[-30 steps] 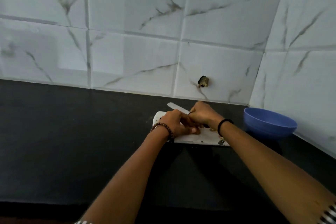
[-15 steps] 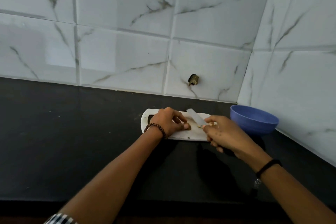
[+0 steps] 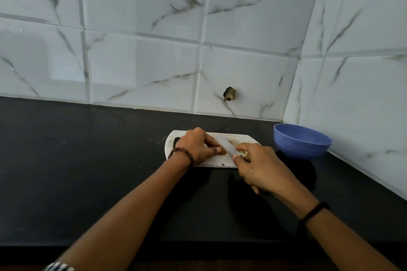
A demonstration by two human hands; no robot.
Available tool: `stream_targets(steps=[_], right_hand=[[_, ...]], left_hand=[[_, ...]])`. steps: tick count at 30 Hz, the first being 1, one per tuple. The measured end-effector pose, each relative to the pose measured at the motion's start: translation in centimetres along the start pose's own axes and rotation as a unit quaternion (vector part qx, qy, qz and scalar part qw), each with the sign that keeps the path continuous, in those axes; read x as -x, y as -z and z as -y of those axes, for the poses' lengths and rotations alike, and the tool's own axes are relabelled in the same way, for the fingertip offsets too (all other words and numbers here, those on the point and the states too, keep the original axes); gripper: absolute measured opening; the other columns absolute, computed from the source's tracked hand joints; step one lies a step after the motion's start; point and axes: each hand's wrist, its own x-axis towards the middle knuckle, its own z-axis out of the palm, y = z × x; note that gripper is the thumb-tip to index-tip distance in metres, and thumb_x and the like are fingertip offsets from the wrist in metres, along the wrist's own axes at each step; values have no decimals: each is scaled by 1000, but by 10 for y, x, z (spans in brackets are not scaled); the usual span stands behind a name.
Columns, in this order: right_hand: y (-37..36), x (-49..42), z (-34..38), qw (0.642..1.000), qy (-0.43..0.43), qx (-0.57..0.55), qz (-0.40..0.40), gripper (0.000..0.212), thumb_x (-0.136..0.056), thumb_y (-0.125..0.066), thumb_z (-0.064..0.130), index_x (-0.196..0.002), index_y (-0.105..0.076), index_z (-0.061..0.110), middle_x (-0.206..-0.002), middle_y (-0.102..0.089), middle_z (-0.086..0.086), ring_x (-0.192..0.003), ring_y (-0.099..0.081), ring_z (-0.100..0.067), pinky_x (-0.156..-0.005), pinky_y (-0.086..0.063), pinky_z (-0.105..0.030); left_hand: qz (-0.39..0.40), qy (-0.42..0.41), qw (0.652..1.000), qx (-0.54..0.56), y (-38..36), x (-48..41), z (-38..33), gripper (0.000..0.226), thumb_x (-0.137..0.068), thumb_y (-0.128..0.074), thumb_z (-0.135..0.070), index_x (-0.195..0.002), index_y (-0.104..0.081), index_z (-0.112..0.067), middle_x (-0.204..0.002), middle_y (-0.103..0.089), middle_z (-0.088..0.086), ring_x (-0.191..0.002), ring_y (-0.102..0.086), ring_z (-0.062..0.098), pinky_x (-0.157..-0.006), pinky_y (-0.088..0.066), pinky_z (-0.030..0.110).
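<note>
A white cutting board (image 3: 174,153) lies on the black counter near the back wall. My left hand (image 3: 197,146) rests on the board and pinches a small brownish piece of food (image 3: 222,151) under its fingertips. My right hand (image 3: 261,167) grips a knife, whose pale blade (image 3: 226,146) angles up and left across the board right beside the left fingertips. The knife's handle is hidden inside my right hand. A small pale scrap (image 3: 244,153) lies by my right thumb.
A blue bowl (image 3: 301,144) stands on the counter right of the board, close to the tiled corner. The white marble-tile wall has a small dark hole (image 3: 229,94) behind the board. The black counter (image 3: 88,171) stretches to the left and toward me.
My right hand pulled back from beside my left hand toward me and to the right, and the blade now lies by the left fingertips. The left hand stayed on the board.
</note>
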Motion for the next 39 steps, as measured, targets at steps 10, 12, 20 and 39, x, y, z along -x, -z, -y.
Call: stream_targets(steps=[10, 12, 20, 39], right_hand=[[-19, -26, -4, 992, -5, 126, -26, 36, -101, -46, 34, -130, -58, 16, -105, -64, -11, -84, -65, -25, -68, -55, -36], [-21, -28, -5, 988, 10, 151, -28, 34, -101, -46, 31, -128, -59, 16, -105, -65, -12, -92, -63, -26, -68, -44, -31], [-17, -15, 0, 979, 42, 200, -22, 34, -100, -51, 23, -132, -58, 17, -99, -62, -6, -87, -59, -21, -68, -45, -30], [41, 46, 8, 983, -38, 149, 97, 31, -100, -56, 31, -130, -60, 25, -90, -59, 7, -74, -63, -9, -63, -54, -23]], left_hand=[[-7, -2, 999, -32, -1, 0, -2, 13, -81, -73, -42, -90, -78, -35, -93, -75, -10, -83, -62, 9, -80, -55, 33], [-10, 0, 999, -37, -2, 0, -1, 14, -81, -73, -43, -91, -78, -35, -92, -75, -9, -83, -62, 10, -78, -54, 33], [-11, -6, 999, -46, -3, -1, -1, 13, -81, -72, -41, -93, -78, -36, -92, -75, -10, -83, -63, 12, -80, -55, 34], [25, -18, 997, -66, -1, 2, -2, 23, -88, -64, -42, -108, -72, -34, -108, -71, -7, -101, -60, 14, -91, -51, 37]])
